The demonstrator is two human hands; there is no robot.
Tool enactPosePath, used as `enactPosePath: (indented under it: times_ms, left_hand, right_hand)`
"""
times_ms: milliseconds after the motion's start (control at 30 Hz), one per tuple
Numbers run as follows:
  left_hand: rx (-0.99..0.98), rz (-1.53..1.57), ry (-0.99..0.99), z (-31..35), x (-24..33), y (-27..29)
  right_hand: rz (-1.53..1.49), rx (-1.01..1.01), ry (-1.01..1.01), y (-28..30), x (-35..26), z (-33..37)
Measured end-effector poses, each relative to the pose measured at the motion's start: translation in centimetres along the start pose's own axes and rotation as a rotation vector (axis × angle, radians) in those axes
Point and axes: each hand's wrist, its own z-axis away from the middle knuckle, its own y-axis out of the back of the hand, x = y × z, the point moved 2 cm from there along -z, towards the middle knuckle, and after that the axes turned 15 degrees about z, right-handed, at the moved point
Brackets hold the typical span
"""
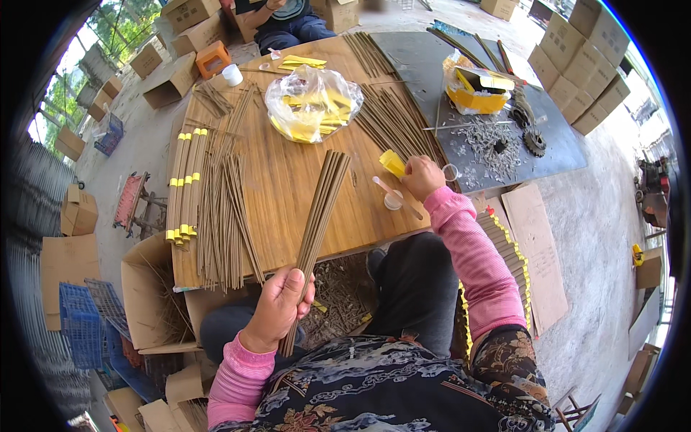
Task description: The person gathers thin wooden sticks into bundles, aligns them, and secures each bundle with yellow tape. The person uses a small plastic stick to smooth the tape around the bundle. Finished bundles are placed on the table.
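Note:
A bundle of thin brown incense sticks (325, 201) stands slanted in my left hand (279, 302), whose fingers wrap round its lower end. At the table's right side, my right hand (425, 178) is closed in a pinch at the edge of some yellow paper labels (391, 163); its fingertips are partly hidden. Close by, a flat pale stick (412, 209) lies across a small white cup (392, 203). Loose incense sticks (219, 216) cover the table's left part, beside bundles with yellow bands (188, 180). More loose sticks (392, 119) lie beyond my right hand.
A clear plastic bag (313, 104) of yellow labels rests on the wooden table (288, 194). On the dark tabletop (554, 144) are a yellow box (479, 99) and scattered scraps (493, 144). Banded bundles (507, 252) lie below my right forearm. Across sits another person (295, 29).

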Motion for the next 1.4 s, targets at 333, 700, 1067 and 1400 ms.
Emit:
enactPosePath:
  times_ms: [333,700,1067,1400]
  left_hand:
    - [0.019,-0.019,-0.009,0.9,0.8,0.2]
    - [0.036,-0.030,-0.064,4.8,1.7,-0.8]
    - [0.058,0.038,-0.097,8.3,1.6,-0.6]
    - [0.030,0.052,-0.141,9.4,1.4,-0.4]
  right_hand:
    - [-0.381,0.187,-0.005,5.7,-1.4,0.2]
    - [-1.293,-0.735,0.276,14.3,-14.7,15.4]
    - [-1.219,-0.583,0.340,13.3,-19.1,19.5]
    - [-1.255,-0.542,0.349,14.0,-21.0,20.2]
